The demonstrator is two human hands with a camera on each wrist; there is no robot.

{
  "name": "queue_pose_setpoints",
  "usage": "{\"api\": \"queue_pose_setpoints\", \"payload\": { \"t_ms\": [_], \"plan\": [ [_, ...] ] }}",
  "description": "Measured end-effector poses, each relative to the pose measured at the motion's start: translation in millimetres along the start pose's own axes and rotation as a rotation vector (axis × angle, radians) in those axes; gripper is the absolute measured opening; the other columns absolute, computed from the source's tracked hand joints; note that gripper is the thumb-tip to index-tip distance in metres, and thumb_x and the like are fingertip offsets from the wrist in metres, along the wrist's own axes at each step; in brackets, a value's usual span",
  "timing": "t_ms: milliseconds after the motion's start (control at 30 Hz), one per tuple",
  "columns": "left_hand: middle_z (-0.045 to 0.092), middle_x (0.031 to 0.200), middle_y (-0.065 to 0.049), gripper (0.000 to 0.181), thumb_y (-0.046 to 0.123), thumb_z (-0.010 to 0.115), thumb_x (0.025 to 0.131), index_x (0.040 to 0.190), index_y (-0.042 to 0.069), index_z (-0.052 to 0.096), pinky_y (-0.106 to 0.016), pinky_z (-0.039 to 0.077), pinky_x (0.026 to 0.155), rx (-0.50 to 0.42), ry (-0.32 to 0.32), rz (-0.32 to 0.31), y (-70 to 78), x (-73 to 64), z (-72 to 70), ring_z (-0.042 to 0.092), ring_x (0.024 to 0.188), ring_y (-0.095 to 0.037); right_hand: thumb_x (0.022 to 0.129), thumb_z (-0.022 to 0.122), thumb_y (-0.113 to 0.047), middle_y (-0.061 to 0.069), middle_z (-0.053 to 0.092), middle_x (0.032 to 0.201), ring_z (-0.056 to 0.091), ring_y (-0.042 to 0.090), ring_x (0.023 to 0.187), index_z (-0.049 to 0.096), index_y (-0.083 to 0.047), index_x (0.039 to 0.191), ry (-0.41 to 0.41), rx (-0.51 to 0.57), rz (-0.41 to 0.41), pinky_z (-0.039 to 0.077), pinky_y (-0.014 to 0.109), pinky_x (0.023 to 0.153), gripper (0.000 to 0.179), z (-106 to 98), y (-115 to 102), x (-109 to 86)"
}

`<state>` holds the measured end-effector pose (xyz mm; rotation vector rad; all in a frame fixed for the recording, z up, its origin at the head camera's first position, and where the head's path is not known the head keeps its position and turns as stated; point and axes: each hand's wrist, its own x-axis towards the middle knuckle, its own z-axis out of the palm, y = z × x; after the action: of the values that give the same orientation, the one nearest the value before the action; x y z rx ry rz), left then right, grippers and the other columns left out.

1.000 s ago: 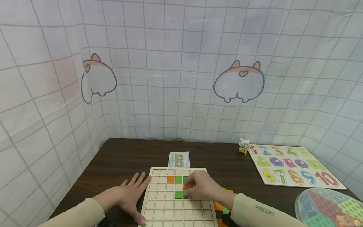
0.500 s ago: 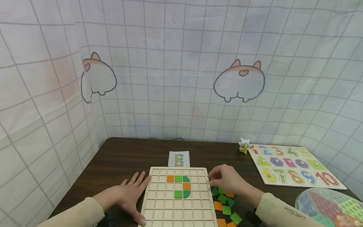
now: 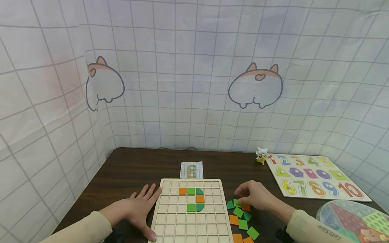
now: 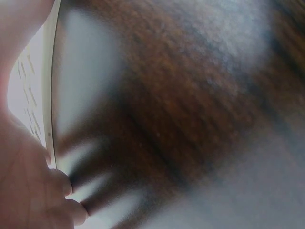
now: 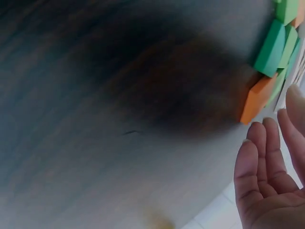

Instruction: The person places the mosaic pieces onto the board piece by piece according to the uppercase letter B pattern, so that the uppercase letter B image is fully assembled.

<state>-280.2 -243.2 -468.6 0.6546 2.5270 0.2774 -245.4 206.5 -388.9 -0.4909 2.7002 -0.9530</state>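
A pale wooden grid board (image 3: 176, 222) lies in front of me, bearing several tiles: an orange square (image 3: 182, 191), light green squares (image 3: 191, 208) and dark green quarter-rounds (image 3: 200, 207). My left hand (image 3: 138, 207) lies spread along the board's left edge, thumb at its near part; the left wrist view shows its fingers against the edge. To the right of the board, my right hand (image 3: 256, 195) hovers at the far end of the loose tiles. Its fingers, loosely bent, hold nothing in the right wrist view, close to an orange tile (image 5: 259, 99).
Loose green tiles (image 3: 242, 224) and orange tiles (image 3: 233, 220) lie along the board's right side. Behind the board is a small pattern card (image 3: 191, 170). Further right are a number puzzle (image 3: 313, 177), a small figurine (image 3: 261, 156) and a round game board (image 3: 343, 219).
My right hand has left the board's quarter-round tile and moved right, over the loose tiles, uncovering the placed pieces. My left hand has stayed at the board's edge.
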Motion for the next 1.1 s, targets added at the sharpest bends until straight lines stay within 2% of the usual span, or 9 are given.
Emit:
{"api": "queue_pose_setpoints", "payload": {
  "t_ms": [233,567,867,1100],
  "plan": [
    [-0.01,0.173,-0.014,0.152,0.093,0.073,0.051,0.165,0.033,-0.007,-0.079,0.013,0.114,0.007,0.005,-0.003,-1.3,1.7,0.9,-0.007,0.159,-0.042,0.085,0.083,-0.01,0.0,0.072,0.092,0.064,0.014,0.081,0.076,-0.005,0.102,-0.044,-0.02,-0.009,0.056,0.03,0.072,0.019,1,5,2.2],
    [-0.011,0.173,-0.014,0.15,0.092,0.073,0.052,0.165,0.033,-0.007,-0.079,0.012,0.114,-0.001,-0.004,0.0,-1.7,1.9,0.0,-0.008,0.159,-0.042,0.087,0.081,-0.013,-0.003,0.068,0.082,0.059,0.011,0.072,0.073,-0.009,0.092,0.029,-0.1,0.01,0.051,0.028,0.064,0.01,8,4,9.2],
    [-0.011,0.173,-0.014,0.151,0.093,0.073,0.052,0.165,0.034,-0.008,-0.079,0.012,0.114,0.004,0.0,-0.001,-2.4,2.7,0.7,-0.008,0.159,-0.042,0.078,0.089,-0.009,0.0,0.068,0.086,0.06,0.013,0.08,0.072,-0.007,0.093,0.036,-0.144,0.09,0.055,0.035,0.073,0.022,7,-5,12.4],
    [-0.011,0.173,-0.013,0.149,0.092,0.073,0.053,0.165,0.034,-0.008,-0.079,0.012,0.114,-0.006,-0.006,0.003,-1.8,1.6,0.3,-0.008,0.159,-0.041,0.082,0.084,-0.005,0.0,0.066,0.08,0.059,0.013,0.073,0.07,-0.006,0.088,0.06,-0.142,0.103,0.053,0.033,0.068,0.015,11,-8,11.7]
  ]
}}
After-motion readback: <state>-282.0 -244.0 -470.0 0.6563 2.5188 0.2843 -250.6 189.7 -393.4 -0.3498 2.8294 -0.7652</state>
